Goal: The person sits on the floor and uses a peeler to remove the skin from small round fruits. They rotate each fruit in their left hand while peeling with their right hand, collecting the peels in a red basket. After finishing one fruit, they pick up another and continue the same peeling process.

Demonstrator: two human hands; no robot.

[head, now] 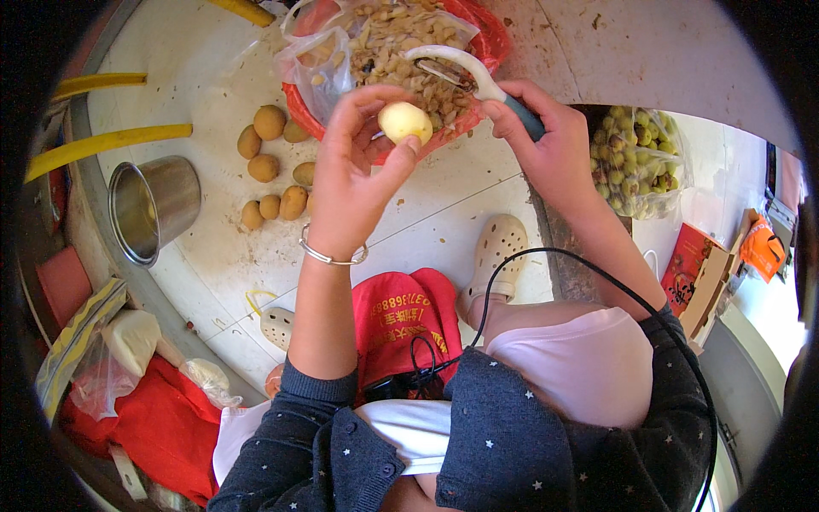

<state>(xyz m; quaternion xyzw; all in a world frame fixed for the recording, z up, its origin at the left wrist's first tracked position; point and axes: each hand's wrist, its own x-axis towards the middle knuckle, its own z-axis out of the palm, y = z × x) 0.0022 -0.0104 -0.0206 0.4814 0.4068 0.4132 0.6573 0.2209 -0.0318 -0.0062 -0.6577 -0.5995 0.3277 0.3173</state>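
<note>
Between the fingers and thumb of my left hand is a small peeled potato, pale yellow all over the side I see. My right hand grips the dark handle of a Y-shaped peeler with a white curved head. Its blade points left, above and apart from the potato. Beneath both hands stands a red bag-lined container heaped with brown peelings. Several unpeeled potatoes lie on the tiled floor to the left of my left hand.
A metal pot with liquid in it stands at left, near yellow legs. A bag of green fruit sits at right beside a wooden edge. A black cable arcs over my right forearm. A red cloth with writing hangs between my knees.
</note>
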